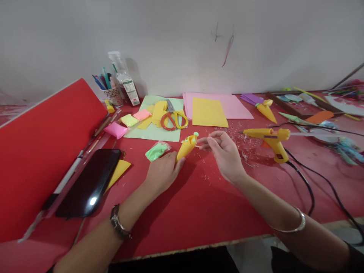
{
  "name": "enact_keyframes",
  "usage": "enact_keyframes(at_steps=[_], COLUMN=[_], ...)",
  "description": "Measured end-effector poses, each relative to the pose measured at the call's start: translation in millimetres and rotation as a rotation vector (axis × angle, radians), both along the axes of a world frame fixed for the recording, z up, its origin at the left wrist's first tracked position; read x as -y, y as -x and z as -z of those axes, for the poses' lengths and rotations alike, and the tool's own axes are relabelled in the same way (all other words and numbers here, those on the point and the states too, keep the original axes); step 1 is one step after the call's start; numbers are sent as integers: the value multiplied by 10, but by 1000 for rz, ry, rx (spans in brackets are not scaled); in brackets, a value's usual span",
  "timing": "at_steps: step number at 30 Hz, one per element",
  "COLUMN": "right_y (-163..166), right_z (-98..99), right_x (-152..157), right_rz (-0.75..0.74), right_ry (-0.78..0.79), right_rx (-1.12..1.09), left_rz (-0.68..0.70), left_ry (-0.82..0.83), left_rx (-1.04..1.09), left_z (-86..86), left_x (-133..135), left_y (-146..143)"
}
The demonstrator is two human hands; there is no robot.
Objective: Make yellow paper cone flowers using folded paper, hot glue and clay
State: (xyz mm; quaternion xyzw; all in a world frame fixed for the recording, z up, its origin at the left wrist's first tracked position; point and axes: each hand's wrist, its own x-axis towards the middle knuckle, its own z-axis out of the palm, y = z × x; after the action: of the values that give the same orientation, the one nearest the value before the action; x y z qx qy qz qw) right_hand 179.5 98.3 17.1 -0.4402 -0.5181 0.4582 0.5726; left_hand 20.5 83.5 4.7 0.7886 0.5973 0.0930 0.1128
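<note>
My left hand (pixel 163 171) is closed round the pointed end of a yellow paper cone (pixel 186 147), holding it tilted just above the red table (pixel 199 204). A small green bit sits at the cone's open end. My right hand (pixel 223 151) is right beside that opening, fingers pinched on a thin stick that reaches into the cone. A green lump in clear wrap (pixel 156 150) lies left of the cone.
A yellow glue gun (pixel 270 138) stands to the right with black cables trailing off. Scissors (pixel 173 118), yellow and pink paper sheets, clay packets, a pen cup and a bottle sit behind. A black phone (pixel 91 182) and red board (pixel 42 151) lie left.
</note>
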Motion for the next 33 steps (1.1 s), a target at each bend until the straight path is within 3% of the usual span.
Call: enact_keyframes(at_steps=[4,7,12,20,24,30,33], right_y=[-3,15,43,33,49,50,40], right_z=[-58,-82,-66,-47,-42,-94,-116], right_x=[23,47,79,112,151,192,205], right_rz=[27,67,27,-64,-139,-267,-218], right_ry=[-68,-112,-253,-397,-464,-464,-447], right_rx=[58,125,156,217,275,250,304], left_rz=[45,96,165,221,190,15,-79], left_ry=[-18,-3,56,-65,-98,365,427], left_rx=[392,559,524,507,635,963,1017], left_z=[24,48,68,134,127,1,-20], left_x=[36,63,88,50,33,43,61], left_y=[5,1,5,4,-2,-24,-41])
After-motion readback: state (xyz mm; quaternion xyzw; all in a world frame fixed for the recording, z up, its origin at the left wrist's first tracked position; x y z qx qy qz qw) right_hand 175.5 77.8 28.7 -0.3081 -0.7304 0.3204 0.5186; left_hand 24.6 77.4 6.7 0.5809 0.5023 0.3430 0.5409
